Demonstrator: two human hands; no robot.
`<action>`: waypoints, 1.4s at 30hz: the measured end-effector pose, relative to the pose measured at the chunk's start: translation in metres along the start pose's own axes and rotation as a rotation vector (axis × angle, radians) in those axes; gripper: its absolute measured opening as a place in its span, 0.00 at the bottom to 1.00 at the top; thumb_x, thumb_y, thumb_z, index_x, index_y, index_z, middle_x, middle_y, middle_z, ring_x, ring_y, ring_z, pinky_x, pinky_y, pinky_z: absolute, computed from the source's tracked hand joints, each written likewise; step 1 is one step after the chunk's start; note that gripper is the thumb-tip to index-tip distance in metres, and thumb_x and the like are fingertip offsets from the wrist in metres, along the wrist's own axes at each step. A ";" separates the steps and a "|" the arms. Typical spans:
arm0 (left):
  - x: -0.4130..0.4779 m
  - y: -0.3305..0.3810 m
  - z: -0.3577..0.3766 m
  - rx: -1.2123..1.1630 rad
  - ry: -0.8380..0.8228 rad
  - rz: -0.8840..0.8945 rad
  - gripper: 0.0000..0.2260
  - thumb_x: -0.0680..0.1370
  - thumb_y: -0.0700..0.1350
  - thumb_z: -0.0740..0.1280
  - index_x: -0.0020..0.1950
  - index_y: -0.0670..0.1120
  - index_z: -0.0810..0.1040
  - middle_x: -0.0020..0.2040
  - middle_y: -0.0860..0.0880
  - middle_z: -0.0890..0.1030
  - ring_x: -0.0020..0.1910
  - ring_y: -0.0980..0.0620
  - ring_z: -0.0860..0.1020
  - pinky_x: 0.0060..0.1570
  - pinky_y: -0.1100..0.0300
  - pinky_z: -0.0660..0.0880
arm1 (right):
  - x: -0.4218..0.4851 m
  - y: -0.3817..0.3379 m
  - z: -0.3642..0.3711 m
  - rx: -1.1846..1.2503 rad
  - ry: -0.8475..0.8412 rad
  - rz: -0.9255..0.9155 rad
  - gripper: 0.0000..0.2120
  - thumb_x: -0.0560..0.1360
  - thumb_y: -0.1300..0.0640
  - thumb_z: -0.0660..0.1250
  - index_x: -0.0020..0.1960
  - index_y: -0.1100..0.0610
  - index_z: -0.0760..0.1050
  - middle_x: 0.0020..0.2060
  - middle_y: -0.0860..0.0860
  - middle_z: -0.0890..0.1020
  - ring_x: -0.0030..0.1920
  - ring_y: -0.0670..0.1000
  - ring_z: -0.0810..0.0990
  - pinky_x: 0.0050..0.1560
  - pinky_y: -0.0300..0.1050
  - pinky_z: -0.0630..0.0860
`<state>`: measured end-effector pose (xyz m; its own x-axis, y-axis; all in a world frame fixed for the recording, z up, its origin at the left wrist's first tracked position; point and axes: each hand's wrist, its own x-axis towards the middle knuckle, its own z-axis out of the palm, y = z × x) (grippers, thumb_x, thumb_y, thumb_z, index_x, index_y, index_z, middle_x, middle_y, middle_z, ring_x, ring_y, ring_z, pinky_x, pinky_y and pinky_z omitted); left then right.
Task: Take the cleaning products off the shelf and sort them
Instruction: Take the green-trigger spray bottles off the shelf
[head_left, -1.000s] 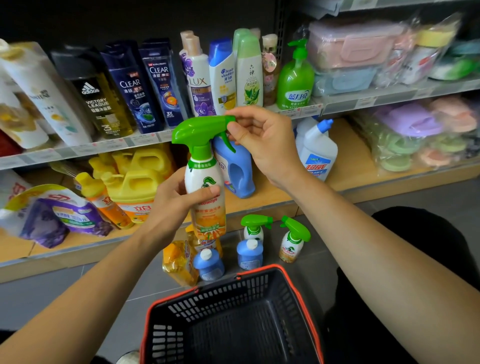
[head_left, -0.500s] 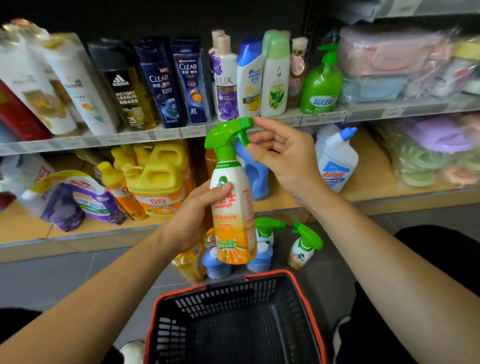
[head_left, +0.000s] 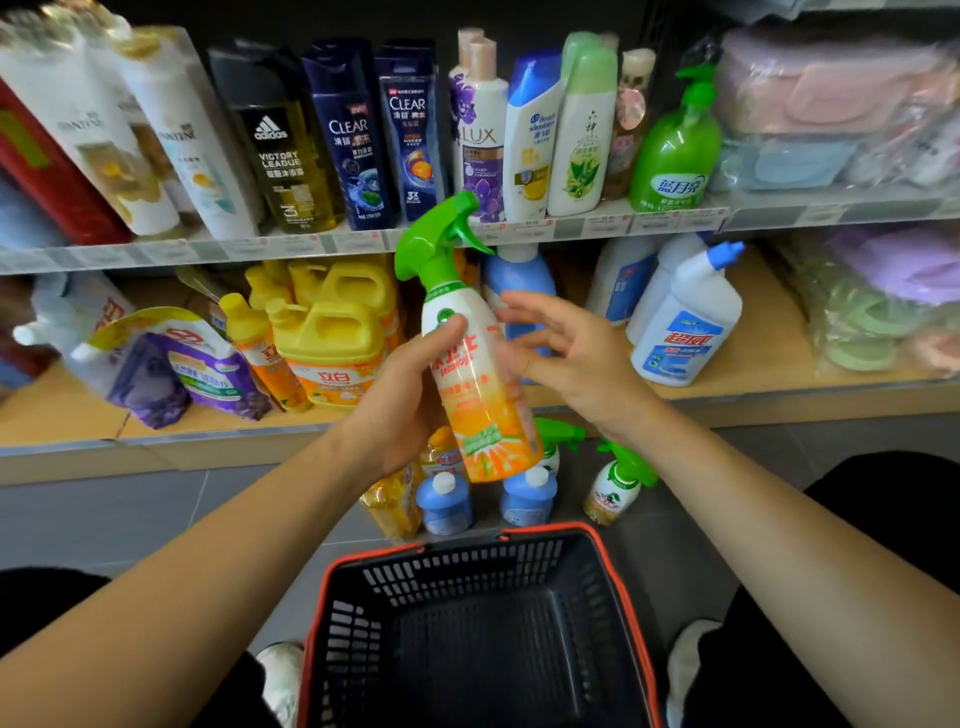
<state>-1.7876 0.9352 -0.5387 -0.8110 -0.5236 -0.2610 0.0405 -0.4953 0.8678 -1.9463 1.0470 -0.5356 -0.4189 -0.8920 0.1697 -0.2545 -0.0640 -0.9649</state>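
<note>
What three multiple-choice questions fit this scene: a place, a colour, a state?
1. Where is the basket? A) on the upper shelf B) low, in front of the person C) hung on an arm
2. What colour is the trigger head of the held spray bottle? A) red B) black C) green
3. How is the right hand? A) open, fingers spread B) gripping the trigger C) in the basket
Answers: 1 B, it sits at the bottom of the view; 2 C, bright green above the white and orange body; 3 A, it holds nothing, while the left hand grips the bottle.
</note>
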 end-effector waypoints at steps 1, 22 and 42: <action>-0.001 0.001 0.000 0.007 0.041 0.012 0.22 0.75 0.57 0.69 0.64 0.45 0.81 0.61 0.41 0.83 0.58 0.42 0.83 0.56 0.46 0.81 | -0.006 0.006 0.003 -0.030 -0.066 0.061 0.34 0.66 0.47 0.79 0.70 0.49 0.73 0.60 0.43 0.80 0.52 0.45 0.83 0.51 0.41 0.80; -0.008 0.015 -0.035 0.179 0.243 0.022 0.19 0.77 0.61 0.69 0.58 0.48 0.80 0.47 0.49 0.87 0.51 0.50 0.86 0.49 0.54 0.82 | -0.042 0.021 0.032 0.062 0.196 0.086 0.37 0.61 0.64 0.84 0.66 0.56 0.73 0.58 0.53 0.83 0.57 0.50 0.83 0.54 0.45 0.82; -0.021 0.007 -0.014 0.420 0.092 0.178 0.12 0.75 0.59 0.66 0.50 0.56 0.86 0.52 0.53 0.86 0.59 0.49 0.81 0.56 0.52 0.79 | -0.033 -0.010 0.023 -0.276 0.259 -0.352 0.33 0.63 0.60 0.83 0.65 0.59 0.76 0.55 0.50 0.78 0.60 0.51 0.78 0.60 0.48 0.78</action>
<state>-1.7622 0.9337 -0.5331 -0.7569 -0.6437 -0.1127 -0.0812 -0.0784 0.9936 -1.9097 1.0663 -0.5363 -0.4598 -0.6951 0.5526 -0.6248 -0.1889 -0.7576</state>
